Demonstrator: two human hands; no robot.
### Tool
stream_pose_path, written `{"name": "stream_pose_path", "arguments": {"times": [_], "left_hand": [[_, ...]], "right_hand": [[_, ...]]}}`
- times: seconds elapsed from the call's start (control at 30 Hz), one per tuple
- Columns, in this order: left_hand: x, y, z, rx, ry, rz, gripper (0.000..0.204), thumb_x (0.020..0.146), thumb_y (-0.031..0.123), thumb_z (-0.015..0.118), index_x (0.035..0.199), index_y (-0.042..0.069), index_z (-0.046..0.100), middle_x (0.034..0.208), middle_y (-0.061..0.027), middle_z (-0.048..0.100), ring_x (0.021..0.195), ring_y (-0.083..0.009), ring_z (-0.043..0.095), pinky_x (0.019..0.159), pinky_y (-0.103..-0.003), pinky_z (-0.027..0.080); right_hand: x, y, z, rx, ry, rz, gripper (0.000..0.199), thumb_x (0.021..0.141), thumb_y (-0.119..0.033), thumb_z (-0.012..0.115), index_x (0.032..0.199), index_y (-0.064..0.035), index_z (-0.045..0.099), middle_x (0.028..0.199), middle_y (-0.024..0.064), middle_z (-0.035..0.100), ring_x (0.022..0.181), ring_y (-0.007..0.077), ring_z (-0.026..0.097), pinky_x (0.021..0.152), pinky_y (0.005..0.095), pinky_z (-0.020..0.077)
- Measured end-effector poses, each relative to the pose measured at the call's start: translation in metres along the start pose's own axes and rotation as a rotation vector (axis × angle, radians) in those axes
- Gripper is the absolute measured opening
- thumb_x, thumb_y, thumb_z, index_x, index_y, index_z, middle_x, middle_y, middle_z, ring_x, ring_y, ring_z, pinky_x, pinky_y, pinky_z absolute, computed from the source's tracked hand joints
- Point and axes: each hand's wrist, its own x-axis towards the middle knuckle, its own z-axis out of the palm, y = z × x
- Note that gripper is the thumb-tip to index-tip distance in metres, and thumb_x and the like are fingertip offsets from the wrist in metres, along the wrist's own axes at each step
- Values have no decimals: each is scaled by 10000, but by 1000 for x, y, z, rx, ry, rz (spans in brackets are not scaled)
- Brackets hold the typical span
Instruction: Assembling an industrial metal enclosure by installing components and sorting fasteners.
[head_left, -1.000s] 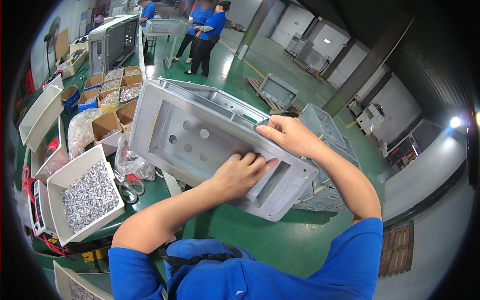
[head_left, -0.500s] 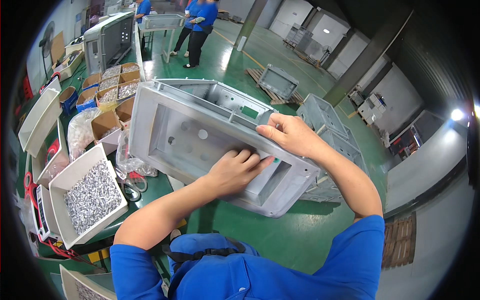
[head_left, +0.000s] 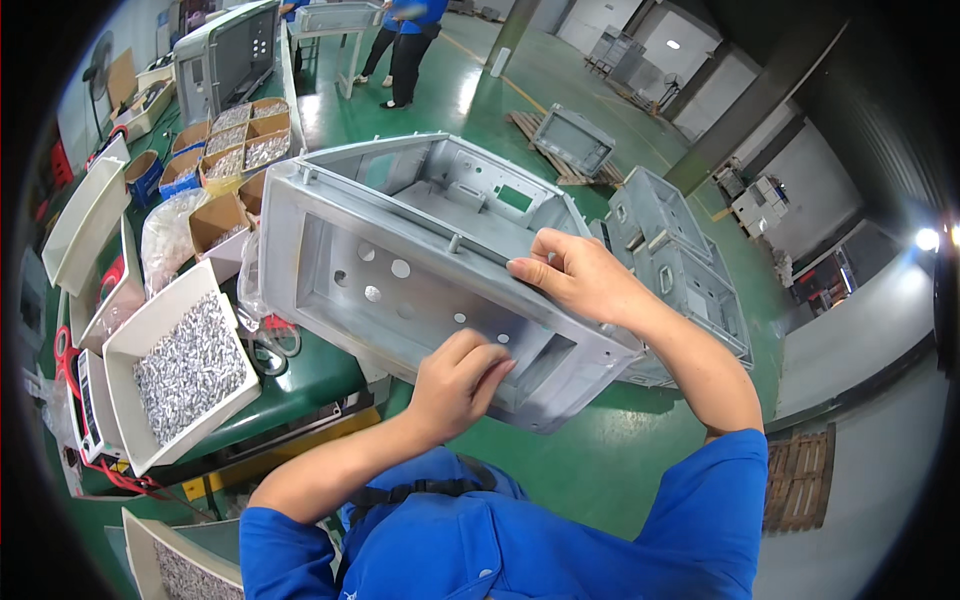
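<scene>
A large grey metal housing (head_left: 410, 335) is tilted up in front of me, with round holes and a rectangular opening in its recessed face. My right hand (head_left: 585, 278) grips its upper rim, thumb on the outside and fingers curled over the edge. Just before the recessed face is my left hand (head_left: 458, 382), its fingers curled and thumb drawn against them. Whatever those fingers may pinch is hidden. Through the top, the housing's open interior shows a wall with a green rectangular cutout.
On the green-topped bench at left stand a white bin of small silver metal parts (head_left: 190, 370), scissors (head_left: 268, 350), and cardboard boxes of parts (head_left: 245, 145). More grey housings (head_left: 670, 255) are stacked at right. People in blue shirts (head_left: 413, 45) stand at the back.
My left hand has drawn back from the recessed face, and its fingers have curled in. The housing has tipped so more of its interior shows. My right hand stays on the rim.
</scene>
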Motion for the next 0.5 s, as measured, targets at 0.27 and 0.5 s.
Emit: {"name": "stream_pose_path", "arguments": {"times": [0.27,0.5], "left_hand": [[-71,-2,-14,-88,238,-443,162,683,44,679,785,37,554,725,-50,496,638,-157,455,563,-254,370],[-137,-17,-1,-829,773,-1115,552,795,183,638,1212,30,310,942,-53,482,764,-90,444,658,-221,392]], "right_hand": [[-2,4,36,262,-177,7,350,855,-346,543,799,-1,571,600,-27,499,567,40,403,487,217,339],[-8,-5,88,288,-329,-29,330,854,-333,543,803,-8,558,613,-5,508,571,56,426,502,230,360]]}}
